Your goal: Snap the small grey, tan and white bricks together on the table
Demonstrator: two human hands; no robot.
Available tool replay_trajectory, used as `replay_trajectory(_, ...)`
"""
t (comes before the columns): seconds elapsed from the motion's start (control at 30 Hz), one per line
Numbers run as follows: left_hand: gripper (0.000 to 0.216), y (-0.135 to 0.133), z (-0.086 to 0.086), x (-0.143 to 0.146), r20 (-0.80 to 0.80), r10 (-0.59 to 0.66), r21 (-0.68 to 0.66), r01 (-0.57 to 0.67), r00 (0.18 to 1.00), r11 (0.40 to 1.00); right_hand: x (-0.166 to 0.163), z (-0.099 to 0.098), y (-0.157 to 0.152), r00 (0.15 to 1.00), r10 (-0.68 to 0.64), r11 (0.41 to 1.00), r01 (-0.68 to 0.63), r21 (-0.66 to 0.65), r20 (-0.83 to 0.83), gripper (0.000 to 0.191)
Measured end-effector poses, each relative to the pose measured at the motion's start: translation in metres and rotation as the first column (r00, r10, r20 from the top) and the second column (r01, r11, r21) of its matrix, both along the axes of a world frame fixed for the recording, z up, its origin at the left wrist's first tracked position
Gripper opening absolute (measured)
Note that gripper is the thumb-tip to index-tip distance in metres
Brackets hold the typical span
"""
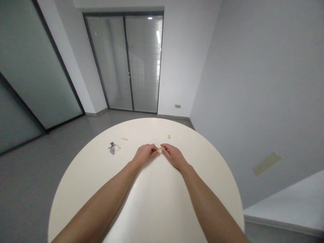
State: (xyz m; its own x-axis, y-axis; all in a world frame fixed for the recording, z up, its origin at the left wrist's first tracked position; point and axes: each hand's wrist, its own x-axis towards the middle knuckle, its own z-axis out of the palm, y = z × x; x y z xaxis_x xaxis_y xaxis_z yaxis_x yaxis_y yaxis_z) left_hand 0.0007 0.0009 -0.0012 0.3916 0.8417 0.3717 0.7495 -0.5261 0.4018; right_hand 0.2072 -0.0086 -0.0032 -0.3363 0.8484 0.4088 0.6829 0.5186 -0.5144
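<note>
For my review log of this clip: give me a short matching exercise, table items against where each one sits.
Things:
1. tan strip
2. grey and tan cluster
3. small tan square
4. thin tan bar

Places:
A. far side of the table, beyond the right hand
B. between both hands' fingertips
C. left of the left hand
D. beyond the cluster

Pairs: 1-B, 2-C, 3-A, 4-D
</note>
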Motion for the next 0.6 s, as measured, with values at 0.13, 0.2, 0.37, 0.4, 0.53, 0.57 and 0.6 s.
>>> replay_trajectory(0.13, 0.022, -0.0003, 0.0018, -0.0004, -0.025, 0.006, -0.006, -0.006, 1.0, 1.0, 0.0, 0.0005, 0.0, 1.0, 0.006, 1.0, -0.006, -0.007, -0.001, 0.03)
replay_trajectory(0.2, 0.023, -0.0008, 0.0027, -0.0006, -0.034, 0.003, 0.0, -0.003, 0.999, 1.0, 0.0, 0.0005, -0.0002, 1.0, 0.005, 1.0, -0.005, -0.003, -0.002, 0.03)
replay_trajectory(0.37, 0.023, -0.0005, 0.0022, -0.0007, -0.054, 0.003, 0.031, -0.001, 0.999, 1.0, 0.0001, -0.0003, -0.0003, 1.0, 0.004, 1.0, -0.004, 0.01, 0.007, 0.03)
replay_trajectory(0.4, 0.023, -0.0003, 0.0018, -0.0007, -0.057, 0.002, 0.032, 0.0, 0.998, 0.999, 0.0002, -0.0004, -0.0003, 1.0, 0.003, 1.0, -0.003, 0.01, 0.008, 0.03)
replay_trajectory(0.53, 0.022, 0.0007, 0.0005, -0.0006, -0.052, 0.0, 0.022, 0.001, 0.999, 1.0, 0.0001, 0.0, -0.0005, 1.0, -0.001, 1.0, 0.001, 0.007, 0.008, 0.031)
replay_trajectory(0.57, 0.022, 0.0008, 0.0003, -0.0005, -0.048, 0.0, 0.02, 0.001, 0.999, 1.0, 0.0001, 0.0003, -0.0007, 1.0, -0.002, 1.0, 0.002, 0.007, 0.009, 0.031)
replay_trajectory(0.6, 0.021, 0.0007, 0.0002, -0.0005, -0.045, 0.001, 0.019, 0.0, 0.999, 1.0, 0.0001, 0.0005, -0.0009, 1.0, -0.003, 1.0, 0.003, 0.007, 0.009, 0.031)
